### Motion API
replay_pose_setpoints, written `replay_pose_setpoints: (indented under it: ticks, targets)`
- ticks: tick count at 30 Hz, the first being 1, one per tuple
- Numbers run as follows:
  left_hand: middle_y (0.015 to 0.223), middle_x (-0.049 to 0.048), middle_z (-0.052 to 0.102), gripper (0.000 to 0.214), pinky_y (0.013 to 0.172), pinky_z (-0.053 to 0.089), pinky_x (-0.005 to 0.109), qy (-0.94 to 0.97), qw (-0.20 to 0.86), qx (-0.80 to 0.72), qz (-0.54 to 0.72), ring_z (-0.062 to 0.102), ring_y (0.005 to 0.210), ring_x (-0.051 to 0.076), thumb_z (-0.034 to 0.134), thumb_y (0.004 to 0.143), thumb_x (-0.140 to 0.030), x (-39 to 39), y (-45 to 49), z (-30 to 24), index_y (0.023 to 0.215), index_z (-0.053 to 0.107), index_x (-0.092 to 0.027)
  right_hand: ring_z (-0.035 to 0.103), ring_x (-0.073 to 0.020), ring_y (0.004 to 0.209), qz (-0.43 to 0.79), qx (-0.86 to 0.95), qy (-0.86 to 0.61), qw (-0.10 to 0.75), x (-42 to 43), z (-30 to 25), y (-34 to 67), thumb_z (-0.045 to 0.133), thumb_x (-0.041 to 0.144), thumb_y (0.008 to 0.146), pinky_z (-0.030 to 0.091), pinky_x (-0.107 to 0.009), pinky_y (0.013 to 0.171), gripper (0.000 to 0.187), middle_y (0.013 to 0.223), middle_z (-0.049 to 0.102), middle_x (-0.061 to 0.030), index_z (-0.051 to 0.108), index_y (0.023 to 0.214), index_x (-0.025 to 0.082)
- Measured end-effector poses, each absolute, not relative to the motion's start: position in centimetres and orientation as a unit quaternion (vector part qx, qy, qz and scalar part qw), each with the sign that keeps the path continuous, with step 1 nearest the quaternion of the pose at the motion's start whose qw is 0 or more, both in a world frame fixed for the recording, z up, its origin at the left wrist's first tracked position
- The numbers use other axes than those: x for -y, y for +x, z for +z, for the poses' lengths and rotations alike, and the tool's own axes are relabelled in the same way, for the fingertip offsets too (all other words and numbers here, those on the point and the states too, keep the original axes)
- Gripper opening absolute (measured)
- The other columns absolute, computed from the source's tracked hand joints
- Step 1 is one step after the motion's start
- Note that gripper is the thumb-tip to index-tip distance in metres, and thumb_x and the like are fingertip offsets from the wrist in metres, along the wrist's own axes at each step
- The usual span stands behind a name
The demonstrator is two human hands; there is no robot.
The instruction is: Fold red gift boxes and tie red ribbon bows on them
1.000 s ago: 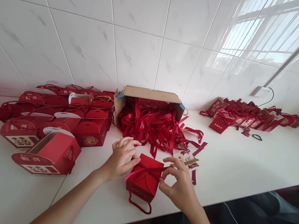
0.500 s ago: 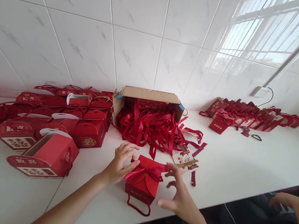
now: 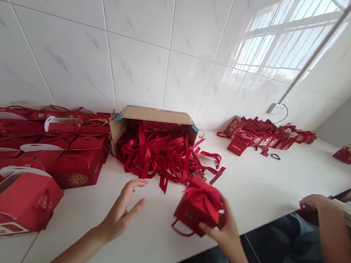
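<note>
A small red gift box with a ribbon bow on top and a cord handle is gripped by my right hand from its right side, near the table's front edge. Motion blurs the bow a little. To the left, my left hand hovers over the table with thumb and fingers apart and nothing in it. Behind both hands lies a cardboard box on its side, with a heap of red ribbons spilling out of its opening.
Rows of red boxes fill the left side, an unclosed one in front. More red gift boxes stand by the wall at the right, near a socket and a black loop. Other people sit at the right, one with a hand at the edge.
My right hand has taken hold of the gift box and moved it rightward. My left hand has let go of the bow and drawn away. The view has turned to the right.
</note>
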State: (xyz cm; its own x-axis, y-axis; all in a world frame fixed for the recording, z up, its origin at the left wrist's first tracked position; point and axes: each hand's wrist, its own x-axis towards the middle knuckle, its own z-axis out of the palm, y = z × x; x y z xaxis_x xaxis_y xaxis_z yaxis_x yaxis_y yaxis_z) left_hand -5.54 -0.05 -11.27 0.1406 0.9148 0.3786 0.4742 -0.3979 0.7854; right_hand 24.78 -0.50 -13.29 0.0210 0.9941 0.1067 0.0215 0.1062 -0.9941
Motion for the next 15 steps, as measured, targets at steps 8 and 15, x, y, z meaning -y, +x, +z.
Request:
replay_pose_setpoints:
  ticks: [8,15]
  targets:
    - [0.135,0.0099,0.044,0.038,0.104,0.033,0.048,0.713,0.233,-0.506,0.426,0.043,0.124,0.026,0.043,0.094,-0.039,-0.4,-5.2,-11.3,0.13,0.035,-0.029,0.048,-0.0389,0.127,0.145,0.449,-0.714,0.517,-6.2,-16.3,31.5,0.06,0.05,0.076,0.044,-0.051,0.102,0.097,0.153,0.013,-0.0292,0.013,0.149,0.007]
    - [0.127,0.007,0.049,0.039,0.112,0.02,0.056,0.716,0.006,-0.532,0.452,0.041,0.124,0.035,0.064,0.081,-0.031,0.8,-8.2,-6.5,0.118,0.05,-0.03,0.041,-0.0351,0.133,0.085,0.584,-0.715,0.374,-6.8,-19.5,31.2,0.051,0.034,0.083,0.031,-0.052,0.11,0.044,0.135,0.053,-0.0197,0.061,0.119,0.011]
